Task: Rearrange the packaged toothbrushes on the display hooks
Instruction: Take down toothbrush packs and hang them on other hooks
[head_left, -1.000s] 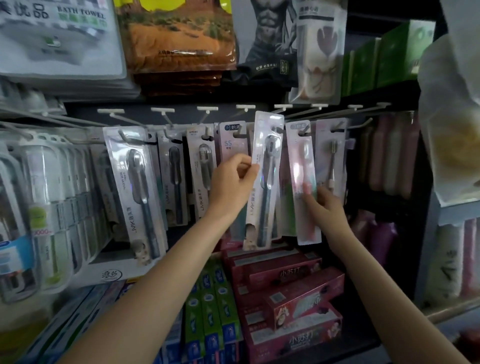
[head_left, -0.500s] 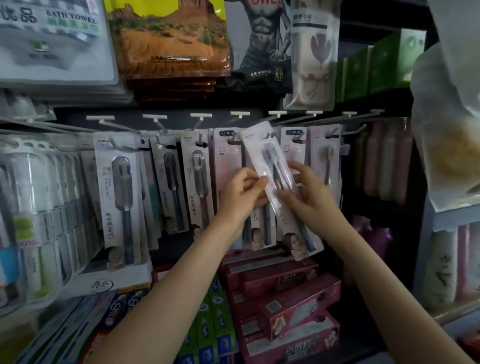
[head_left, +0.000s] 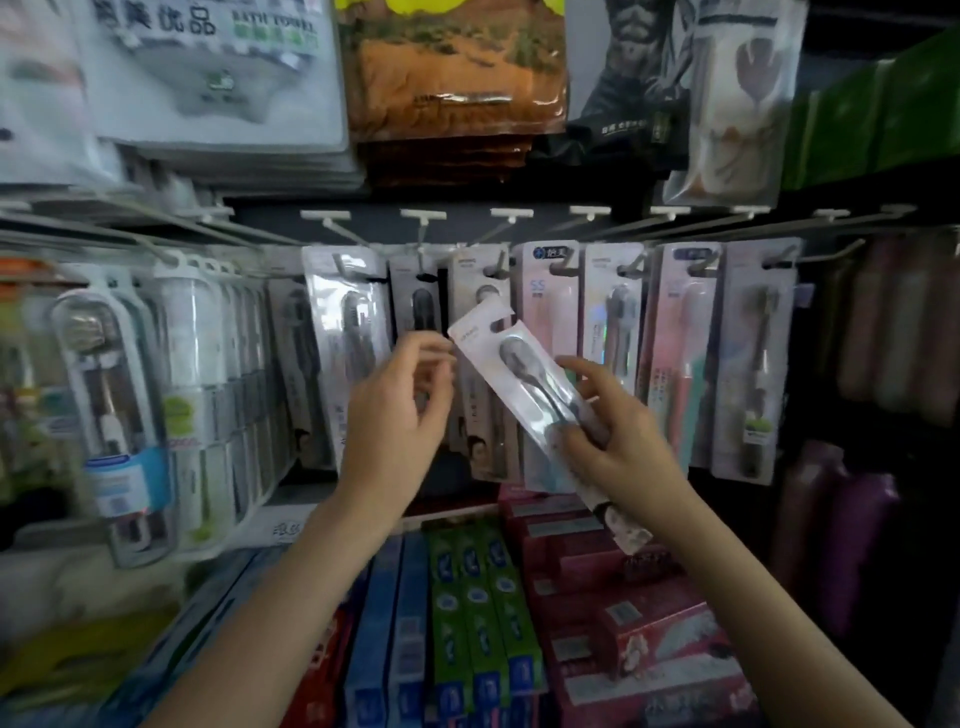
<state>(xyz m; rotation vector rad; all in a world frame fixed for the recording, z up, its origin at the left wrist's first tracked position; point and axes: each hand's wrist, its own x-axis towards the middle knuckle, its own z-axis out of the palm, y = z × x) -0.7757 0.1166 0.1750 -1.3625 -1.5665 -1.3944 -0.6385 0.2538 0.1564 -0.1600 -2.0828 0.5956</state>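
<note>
Right hand (head_left: 618, 441): grasping the toothbrush pack (head_left: 524, 374) by its lower half, centre frame, tilted, top end pointing upper left.
Left hand (head_left: 400, 410): just beside the pack's top corner, fingers loosely curled, grasping nothing.
Hooks (head_left: 498, 228): above, more packs hanging.

whole left side is motion-smeared, the clear-cased toothbrushes (head_left: 111, 415) at 9 o'clock have unreadable labels; right hand (head_left: 618, 441) hides the middle of the loose toothbrush pack (head_left: 519, 374); toothpaste boxes (head_left: 483, 623) at 6 o'clock run off the bottom edge; bath towel pack (head_left: 208, 67) cropped at 11
</note>
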